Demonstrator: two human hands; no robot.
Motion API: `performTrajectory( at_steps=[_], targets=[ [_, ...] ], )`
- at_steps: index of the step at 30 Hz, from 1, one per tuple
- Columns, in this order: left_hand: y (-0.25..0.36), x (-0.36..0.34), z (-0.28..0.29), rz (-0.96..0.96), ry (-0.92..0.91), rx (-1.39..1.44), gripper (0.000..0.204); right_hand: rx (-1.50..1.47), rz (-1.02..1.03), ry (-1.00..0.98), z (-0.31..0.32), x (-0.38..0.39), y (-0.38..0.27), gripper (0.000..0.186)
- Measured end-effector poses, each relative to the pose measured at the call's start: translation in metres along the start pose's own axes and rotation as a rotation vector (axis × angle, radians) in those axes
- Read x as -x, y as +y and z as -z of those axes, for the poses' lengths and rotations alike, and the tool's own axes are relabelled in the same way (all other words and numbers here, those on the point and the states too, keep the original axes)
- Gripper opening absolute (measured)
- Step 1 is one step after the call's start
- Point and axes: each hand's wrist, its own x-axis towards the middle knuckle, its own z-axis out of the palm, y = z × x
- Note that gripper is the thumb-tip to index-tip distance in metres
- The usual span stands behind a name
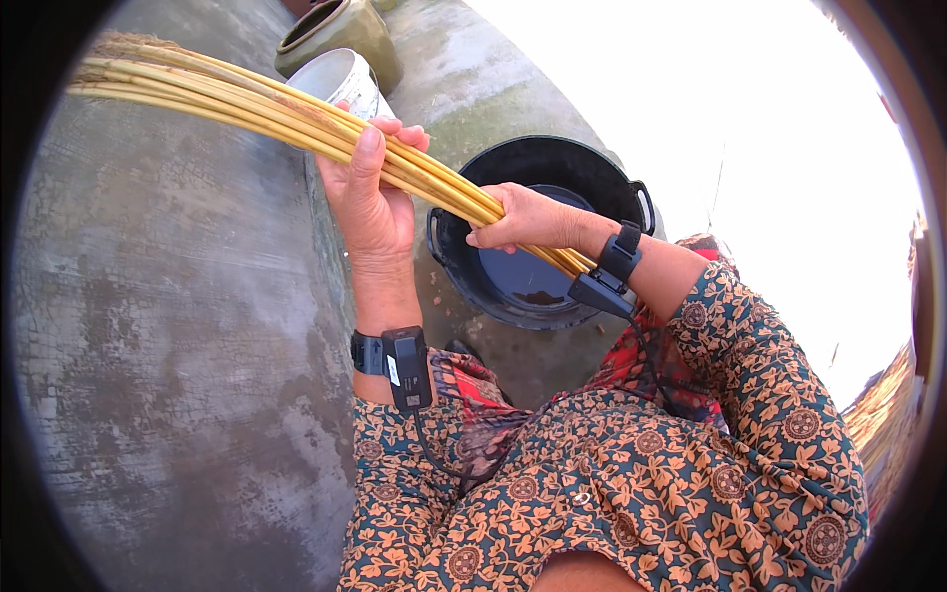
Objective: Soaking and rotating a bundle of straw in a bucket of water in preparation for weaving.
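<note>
A bundle of long yellow reed stalks point(247, 102) slants across the view, from the upper left down to my right forearm. Frayed, fibrous ends show at its far left. My left hand point(375, 187) supports the bundle near its middle, thumb over the near side and fingers curled up behind. Farther right, my right hand point(523, 217) is wrapped round the stalks, above a black tub point(582, 163). The lower stalk ends pass under my right wrist, where a strapped black device partly hides them.
The black two-handled tub holds some dark water point(533, 271). Behind the bundle stand a white bucket point(340, 74) and a large olive clay jar point(360, 39). A grey cement surface point(178, 296) spreads along my left. Bright glare washes out the ground at the right.
</note>
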Motion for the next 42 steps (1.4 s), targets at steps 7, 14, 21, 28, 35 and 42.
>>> performTrajectory(
  at_steps=[7, 14, 21, 28, 35, 42],
  targets=[
    [-0.017, 0.000, 0.006, 0.243, -0.160, 0.133, 0.015, -0.235, -0.086, -0.313, 0.007, 0.005, -0.009, 0.030],
    [-0.008, -0.012, 0.004, 0.092, 0.032, -0.051, 0.014, 0.211, 0.026, 0.065, -0.001, -0.009, 0.009, 0.049],
    [-0.001, -0.012, 0.002, 0.082, 0.078, -0.032, 0.017, 0.282, -0.005, 0.093, -0.009, -0.008, 0.013, 0.035],
    [0.008, -0.010, 0.011, 0.164, -0.117, 0.171, 0.021, -0.140, -0.089, -0.329, 0.006, 0.004, -0.007, 0.025],
    [-0.001, -0.022, 0.018, 0.143, -0.026, 0.062, 0.017, 0.048, -0.007, -0.159, 0.006, 0.000, 0.016, 0.034],
    [0.008, -0.018, 0.016, 0.046, 0.063, 0.069, 0.022, 0.130, -0.092, -0.007, 0.006, 0.002, 0.008, 0.021]
  ],
)
